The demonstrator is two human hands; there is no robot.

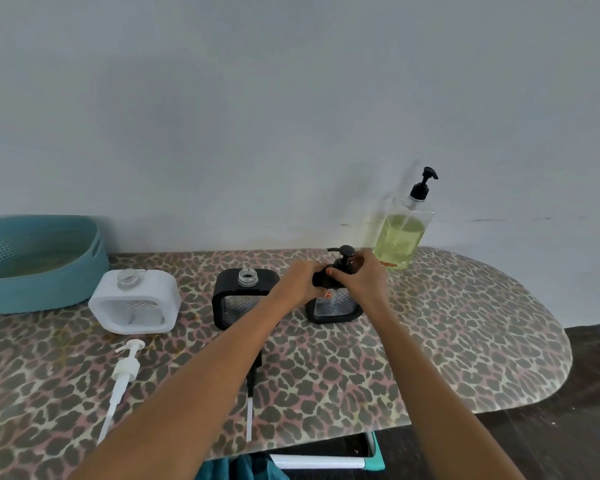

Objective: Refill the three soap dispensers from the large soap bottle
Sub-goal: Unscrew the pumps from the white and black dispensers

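Note:
Three square dispensers stand in a row on the leopard-print table (465, 341). The white dispenser (136, 303) at left and the middle black dispenser (243, 296) have open necks. Their pumps lie in front: a white pump (123, 372) and a black pump (252, 386), partly hidden by my left forearm. My left hand (300, 282) grips the top of the right black dispenser (336, 306). My right hand (359, 278) holds its black pump head (343, 259). The large soap bottle (404, 233), with yellow liquid and a black pump, stands behind at the wall.
A teal plastic basket (39, 265) sits at the table's back left against the wall. The table's rounded right end drops to a dark floor (568, 427). A white and teal frame (326, 460) shows under the front edge.

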